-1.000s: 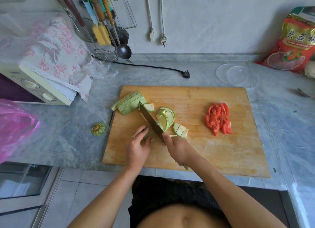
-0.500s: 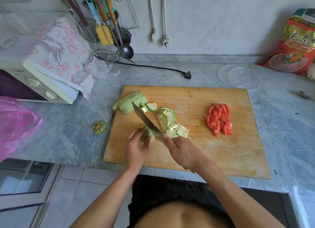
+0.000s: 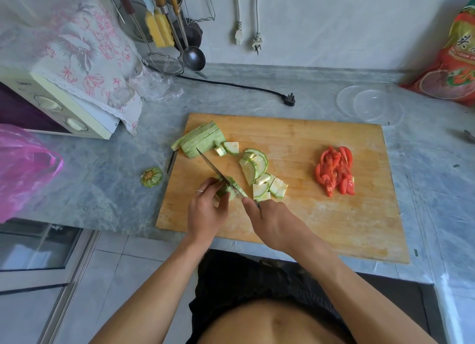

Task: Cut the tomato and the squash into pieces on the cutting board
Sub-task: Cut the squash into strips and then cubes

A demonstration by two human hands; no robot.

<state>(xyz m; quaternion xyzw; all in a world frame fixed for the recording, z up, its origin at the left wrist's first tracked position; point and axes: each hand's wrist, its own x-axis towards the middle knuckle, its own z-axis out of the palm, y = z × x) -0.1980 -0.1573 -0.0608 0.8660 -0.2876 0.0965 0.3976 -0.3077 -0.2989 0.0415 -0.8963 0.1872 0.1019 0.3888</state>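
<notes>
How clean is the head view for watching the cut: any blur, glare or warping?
Head view: daylight is even, knife and squash pieces reasonably sharp; wide-angle warping bends the cutting board edges; the counter's right side is washed pale.

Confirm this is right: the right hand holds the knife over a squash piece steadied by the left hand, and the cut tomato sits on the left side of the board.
Not quite. The head view shows the cut tomato on the cutting board's right side. The rest holds: right hand holds the knife, left hand steadies the squash piece.

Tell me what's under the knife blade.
The knife lies across a squash piece that the left hand holds on the cutting board. How deep it has cut is hidden.
</notes>
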